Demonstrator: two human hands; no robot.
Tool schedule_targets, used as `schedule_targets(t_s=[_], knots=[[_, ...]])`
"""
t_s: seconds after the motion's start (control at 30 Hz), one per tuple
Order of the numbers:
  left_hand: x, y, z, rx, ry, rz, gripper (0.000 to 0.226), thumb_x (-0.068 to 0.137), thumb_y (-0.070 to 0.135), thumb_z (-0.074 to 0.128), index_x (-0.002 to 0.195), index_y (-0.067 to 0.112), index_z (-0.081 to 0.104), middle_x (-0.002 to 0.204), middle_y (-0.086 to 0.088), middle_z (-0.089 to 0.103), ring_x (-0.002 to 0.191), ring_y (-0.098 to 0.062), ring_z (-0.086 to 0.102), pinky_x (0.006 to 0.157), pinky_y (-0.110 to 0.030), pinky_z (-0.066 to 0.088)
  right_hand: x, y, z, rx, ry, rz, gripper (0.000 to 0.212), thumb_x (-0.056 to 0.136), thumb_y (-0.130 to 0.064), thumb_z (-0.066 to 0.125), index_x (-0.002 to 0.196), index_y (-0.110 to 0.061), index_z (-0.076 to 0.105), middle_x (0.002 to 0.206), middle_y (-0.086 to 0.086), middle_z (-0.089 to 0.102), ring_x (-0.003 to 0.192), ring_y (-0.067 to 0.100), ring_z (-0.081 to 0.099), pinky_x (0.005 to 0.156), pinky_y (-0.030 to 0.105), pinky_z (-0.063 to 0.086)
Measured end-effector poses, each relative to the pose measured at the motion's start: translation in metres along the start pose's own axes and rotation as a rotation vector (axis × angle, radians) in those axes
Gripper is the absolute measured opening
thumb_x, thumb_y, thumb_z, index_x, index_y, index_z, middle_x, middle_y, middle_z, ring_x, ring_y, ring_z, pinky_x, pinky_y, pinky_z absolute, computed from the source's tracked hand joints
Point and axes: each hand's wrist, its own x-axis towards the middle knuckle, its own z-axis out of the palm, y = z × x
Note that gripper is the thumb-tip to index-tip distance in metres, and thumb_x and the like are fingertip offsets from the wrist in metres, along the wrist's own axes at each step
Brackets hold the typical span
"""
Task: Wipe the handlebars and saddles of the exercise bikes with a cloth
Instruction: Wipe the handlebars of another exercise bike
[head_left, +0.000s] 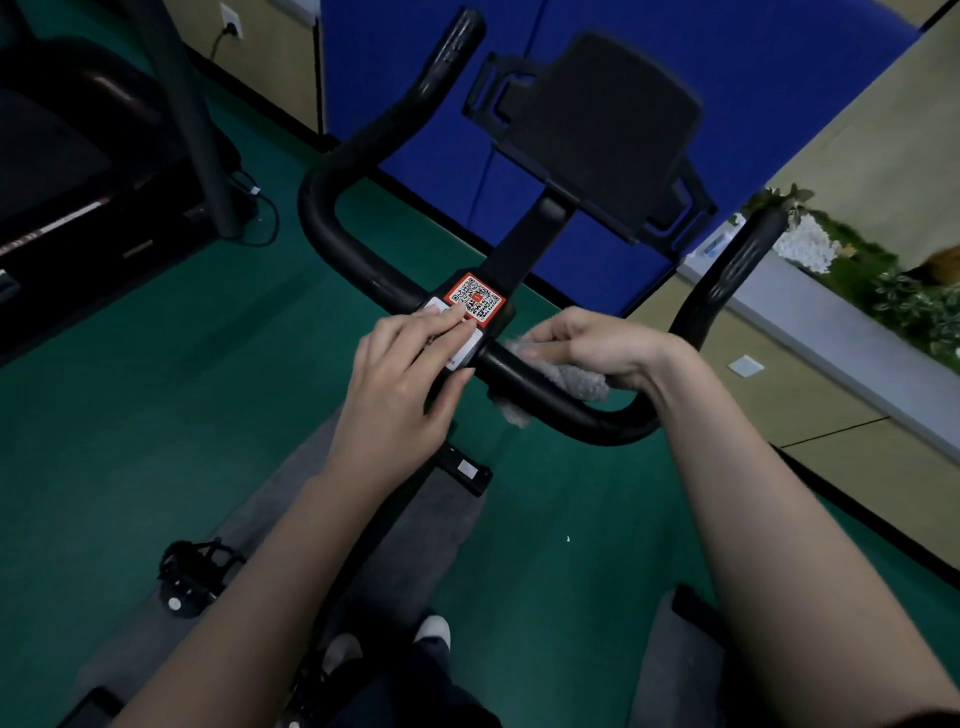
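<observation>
Nearest: your shoes (431, 631) show at the bottom edge, standing on a grey mat (291, 525) laid over the green floor (156, 395).
Pedal: low on your left a black pedal (189, 577) sits beside the bike frame, over the mat.
Left hand: your left hand (400, 384) lies flat on the middle of the handlebar (561, 400), fingers loosely spread and extended, gripping nothing; the fingertips rest on the white labels and touch the edge of the QR sticker (475, 298).
Right hand: your right hand (597, 345) is curled around the bar just right of centre, fingers pressed together over the cloth (576, 382).
Cloth: grey and fluffy, wrapped around the bar under your right palm, with one corner hanging below the bar and another bunched out near your wrist.
Handlebar: black, running across in front of you; the left horn rises to the upper middle, the right horn climbs toward the planter.
Saddle: you cannot see it from this angle.
Holder: past the sticker a black tablet holder (597, 135) stands on the stem, tilted toward you.
Left side: a dark treadmill (67, 171) sits well apart, its cable trailing on the floor.
Far: blue panels (395, 67) stand behind the bike, and a planter (857, 270) with white flowers and greenery lines the right wall.
</observation>
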Motion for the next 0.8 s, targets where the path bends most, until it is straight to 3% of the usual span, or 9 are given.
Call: schedule_targets(t_s=[0.07,0.13,0.2,0.27,0.33,0.4,0.47,0.7,0.8], knots=[[0.0,0.0,0.0,-0.002,-0.002,0.0,0.035,0.091,0.022,0.06,0.123,0.011,0.062,0.128,0.003,0.058,0.117,-0.017,0.046,0.095,-0.028,0.032,-0.006,0.008,-0.002,-0.046,0.054,0.008,0.025,0.095,-0.011,0.054,0.106,0.01,0.063,0.107,0.033,0.064,0.092,0.036,0.063,0.093,0.049,0.047],[0.0,-0.001,0.0,-0.005,-0.001,-0.002,0.034,0.091,0.022,0.06,0.123,0.011,0.062,0.127,0.002,0.059,0.117,-0.017,0.046,0.095,-0.027,0.031,-0.012,0.015,0.005,-0.108,0.207,-0.034,0.02,0.094,-0.014,0.057,0.098,0.004,0.066,0.101,0.025,0.068,0.097,0.037,0.064,0.09,0.047,0.05],[0.0,-0.001,0.002,-0.011,0.008,-0.007,0.034,0.09,0.02,0.062,0.122,0.01,0.063,0.127,0.001,0.059,0.117,-0.017,0.046,0.095,-0.027,0.031,-0.019,0.016,0.022,-0.162,0.445,-0.111,0.009,0.091,-0.016,0.06,0.091,-0.014,0.069,0.089,0.002,0.071,0.089,0.019,0.063,0.08,0.021,0.046],[0.0,-0.001,0.003,-0.012,0.017,-0.011,0.034,0.089,0.019,0.062,0.123,0.01,0.063,0.128,0.001,0.058,0.117,-0.017,0.046,0.094,-0.028,0.032,-0.024,0.008,0.046,-0.228,0.692,-0.224,0.012,0.089,-0.013,0.061,0.092,-0.017,0.071,0.085,-0.004,0.067,0.082,0.009,0.056,0.07,0.004,0.035],[0.0,-0.001,0.003,-0.005,0.017,-0.01,0.035,0.09,0.019,0.062,0.123,0.011,0.062,0.128,0.002,0.058,0.118,-0.017,0.046,0.094,-0.029,0.032,-0.024,0.003,0.064,-0.25,0.807,-0.336,0.014,0.087,-0.006,0.062,0.096,-0.009,0.071,0.091,0.002,0.066,0.086,0.014,0.056,0.078,0.009,0.038],[0.0,-0.002,0.003,0.001,0.01,-0.001,0.035,0.09,0.019,0.061,0.123,0.011,0.062,0.129,0.002,0.057,0.118,-0.018,0.046,0.094,-0.029,0.032,-0.028,0.005,0.07,-0.242,0.825,-0.404,0.015,0.085,-0.003,0.065,0.099,-0.003,0.071,0.095,0.007,0.063,0.091,0.022,0.057,0.084,0.023,0.042],[0.0,-0.002,0.004,0.002,0.005,0.003,0.035,0.09,0.019,0.061,0.123,0.011,0.062,0.128,0.002,0.057,0.118,-0.018,0.046,0.095,-0.028,0.031,-0.036,0.011,0.071,-0.236,0.827,-0.437,0.016,0.084,-0.003,0.067,0.099,-0.001,0.07,0.096,0.008,0.061,0.093,0.024,0.058,0.084,0.027,0.044],[0.0,-0.001,0.003,-0.001,-0.001,-0.012,0.035,0.091,0.019,0.06,0.124,0.011,0.061,0.131,0.003,0.056,0.119,-0.016,0.044,0.095,-0.03,0.031,-0.03,0.003,0.102,-0.251,1.019,-0.389,0.015,0.082,0.001,0.067,0.097,0.002,0.07,0.094,0.012,0.062,0.092,0.026,0.057,0.084,0.012,0.034],[0.0,-0.002,0.001,-0.004,-0.007,0.001,0.035,0.09,0.019,0.061,0.124,0.011,0.061,0.13,0.003,0.056,0.118,-0.017,0.044,0.094,-0.03,0.032,-0.04,0.007,0.111,-0.161,1.102,-0.441,0.012,0.082,0.003,0.066,0.094,0.003,0.07,0.093,0.01,0.064,0.09,0.023,0.058,0.086,0.011,0.038]])
